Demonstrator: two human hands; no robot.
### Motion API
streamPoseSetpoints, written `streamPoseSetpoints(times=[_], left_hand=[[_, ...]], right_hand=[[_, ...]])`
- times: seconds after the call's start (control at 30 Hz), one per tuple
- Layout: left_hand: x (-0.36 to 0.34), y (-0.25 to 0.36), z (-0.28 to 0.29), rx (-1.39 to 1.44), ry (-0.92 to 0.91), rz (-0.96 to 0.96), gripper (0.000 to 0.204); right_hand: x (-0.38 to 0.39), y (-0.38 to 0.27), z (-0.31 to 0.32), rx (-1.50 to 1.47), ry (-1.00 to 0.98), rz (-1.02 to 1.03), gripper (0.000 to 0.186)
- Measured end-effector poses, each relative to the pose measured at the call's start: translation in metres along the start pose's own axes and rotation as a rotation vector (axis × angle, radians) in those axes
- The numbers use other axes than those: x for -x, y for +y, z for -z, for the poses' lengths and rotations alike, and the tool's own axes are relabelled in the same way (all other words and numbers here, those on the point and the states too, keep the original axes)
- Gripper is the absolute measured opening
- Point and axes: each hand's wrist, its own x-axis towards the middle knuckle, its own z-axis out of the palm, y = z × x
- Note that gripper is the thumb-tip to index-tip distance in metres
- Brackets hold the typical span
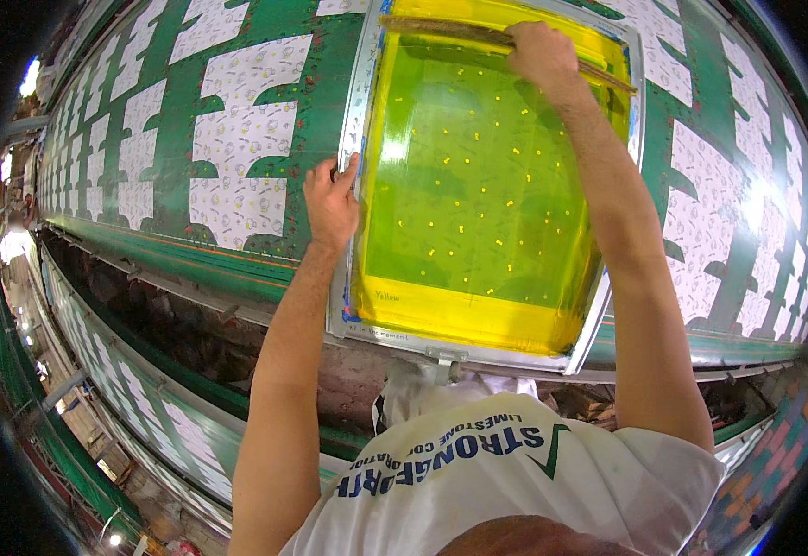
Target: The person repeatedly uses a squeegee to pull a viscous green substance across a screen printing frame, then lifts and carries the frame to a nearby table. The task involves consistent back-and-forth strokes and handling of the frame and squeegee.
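Note:
A screen printing frame (341, 278) with a silver metal rim lies on the long green table in front of me. Yellow covers the borders of its mesh (478, 185), and small yellow dots show across the greenish middle. At its far end, my right hand (543, 56) is closed around a long squeegee (446, 31) with a worn wooden edge, set crosswise on the mesh. My left hand (332, 202) grips the frame's left rim, thumb against the metal and fingers curled. The squeegee's blade, where it meets the mesh, is hard to see.
White patterned fabric pieces (242, 139) lie in rows left of the frame, with more patterned pieces (700, 213) to the right. A metal clamp (443, 361) sits at the frame's near edge. Behind on the left runs another green table (135, 380) with cut pieces.

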Motion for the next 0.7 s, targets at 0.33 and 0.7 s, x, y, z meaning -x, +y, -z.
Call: streamPoseSetpoints(times=[0.33, 0.7], left_hand=[[-0.001, -0.003, -0.003, -0.050, 0.001, -0.001, 0.057], [0.000, -0.006, -0.004, 0.008, 0.014, -0.043, 0.056]], right_hand=[[-0.071, 0.063, -0.019, -0.028, 0.184, 0.022, 0.028], [0.101, -0.021, 0.008, -0.166, -0.131, -0.299, 0.027]])
